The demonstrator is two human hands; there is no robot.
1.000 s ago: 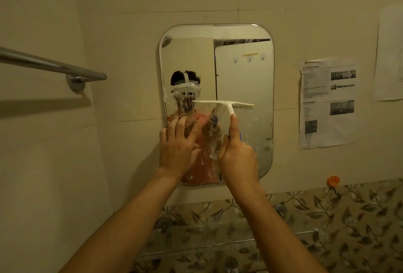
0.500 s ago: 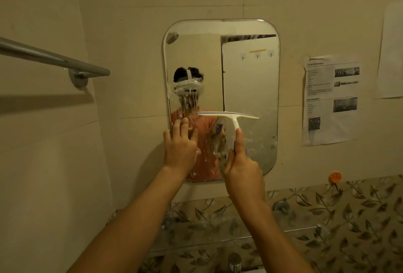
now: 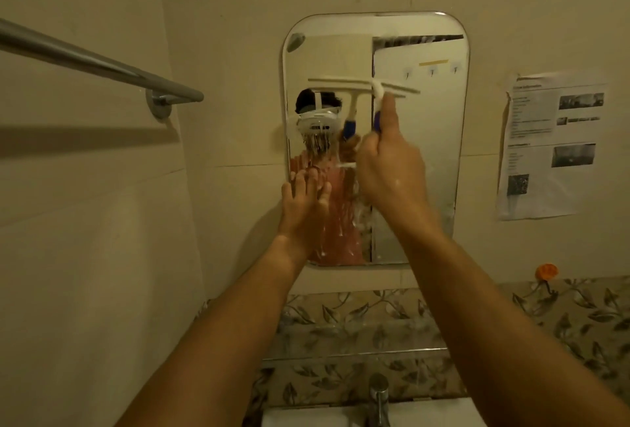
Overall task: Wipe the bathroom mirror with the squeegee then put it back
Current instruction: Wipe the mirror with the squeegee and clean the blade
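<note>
Right hand (image 3: 392,167) clamped round the blue handle of the squeegee (image 3: 376,87), thumb laid up along the neck. White blade sits just above this hand, level across the upper half of the mirror (image 3: 439,126), at or very near the glass; contact cannot be confirmed. Left hand (image 3: 303,201) lies lower and to the left of the right one, fingers straight and pressed flat on the mirror's lower left edge, holding nothing. Soapy streaks (image 3: 361,218) run down the glass directly below the right hand.

Risks, as judged
- Handle and right hand look wet: grip may slip on a firm pull, and the squeegee would fall toward the tap (image 3: 378,392) and basin under both forearms
- Blade slightly tilted or lifted at one end would skip and leave lines of suds
- Left fingertips on the glass are likely to leave prints in a zone yet to be wiped, and they block the blade's path on that side
- A stroke stopped short at the right wrist's height leaves the streaks beneath it

Change from earlier frames
- Blade rises from mid-mirror to the upper half; right hand goes up with it, now above the left hand
- Left hand keeps its place on the lower left edge
- View tips down: tap and basin now show
</note>
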